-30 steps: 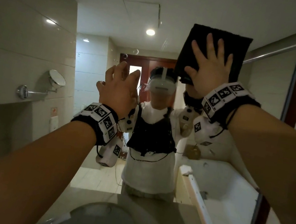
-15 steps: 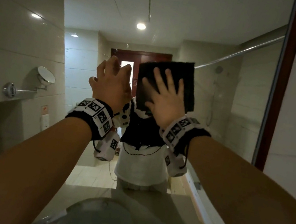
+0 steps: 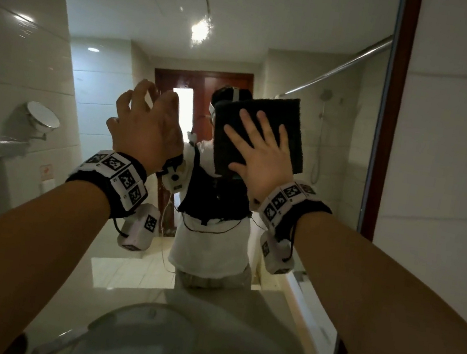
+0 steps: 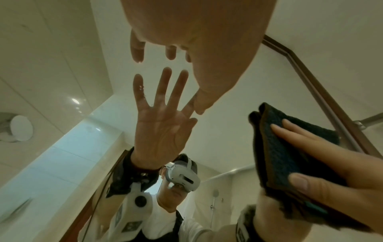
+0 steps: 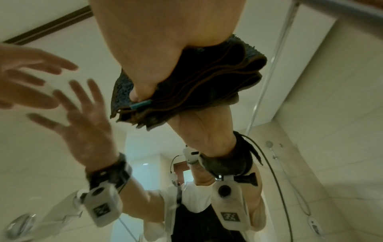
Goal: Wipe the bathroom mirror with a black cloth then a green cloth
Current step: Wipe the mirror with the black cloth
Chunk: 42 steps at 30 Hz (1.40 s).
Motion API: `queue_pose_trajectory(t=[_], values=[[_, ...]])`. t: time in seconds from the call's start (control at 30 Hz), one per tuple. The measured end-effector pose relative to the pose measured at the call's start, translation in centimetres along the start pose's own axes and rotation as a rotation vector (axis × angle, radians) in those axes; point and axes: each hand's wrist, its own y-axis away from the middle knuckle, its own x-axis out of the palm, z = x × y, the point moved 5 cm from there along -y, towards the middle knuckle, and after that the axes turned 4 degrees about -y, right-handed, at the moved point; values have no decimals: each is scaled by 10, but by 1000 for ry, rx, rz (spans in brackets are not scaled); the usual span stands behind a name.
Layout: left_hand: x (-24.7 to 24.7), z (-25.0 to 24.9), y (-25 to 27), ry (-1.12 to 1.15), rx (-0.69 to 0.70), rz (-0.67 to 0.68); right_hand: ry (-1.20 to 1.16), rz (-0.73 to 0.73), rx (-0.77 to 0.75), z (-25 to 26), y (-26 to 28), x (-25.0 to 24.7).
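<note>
My right hand (image 3: 260, 153) lies flat with spread fingers on a folded black cloth (image 3: 278, 116) and presses it against the bathroom mirror (image 3: 315, 251) at about head height. The right wrist view shows the cloth (image 5: 207, 81) folded in several layers under my palm (image 5: 155, 49), with a small teal tag at its edge. My left hand (image 3: 146, 123) is raised beside it, fingers loosely curled and holding nothing. In the left wrist view its thumb tip (image 4: 199, 108) meets its reflection on the glass. No green cloth is in view.
The mirror's dark wood frame (image 3: 386, 140) runs down the right side and along the bottom, with tiled wall beyond. A round shaving mirror (image 3: 41, 116) sticks out on an arm at the left. A basin (image 3: 171, 329) and a shower rail show as reflections.
My right hand has swept the black cloth down from high on the glass to the middle, then slightly right. My left hand has stayed raised near the glass.
</note>
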Motion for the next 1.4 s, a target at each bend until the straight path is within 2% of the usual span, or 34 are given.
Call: queue_pose_trajectory(t=[0.17, 0.27, 0.57, 0.73, 0.8, 0.93, 1.1, 1.3, 1.4], values=[[3, -30, 2, -11, -26, 25, -76, -60, 126, -74, 22, -12], [9, -41, 2, -22, -26, 39, -93, -98, 151, -96, 32, -13], [20, -37, -4, -64, -28, -3, -173, -293, 195, -99, 28, -33], [16, -35, -4, -88, -17, 6, -101, -290, 283, -100, 26, -45], [15, -32, -4, -95, 1, -7, -212, -256, 341, -99, 24, -39], [13, -31, -4, -66, 12, -15, -482, -281, 487, -104, 20, -35], [14, -28, -5, -18, 30, -28, -492, -286, 398, -73, -4, -42], [15, -23, -7, -40, 68, -31, -365, -208, 170, 15, -49, -39], [16, -21, -7, -71, 73, -37, -359, -228, 159, 30, -58, -36]])
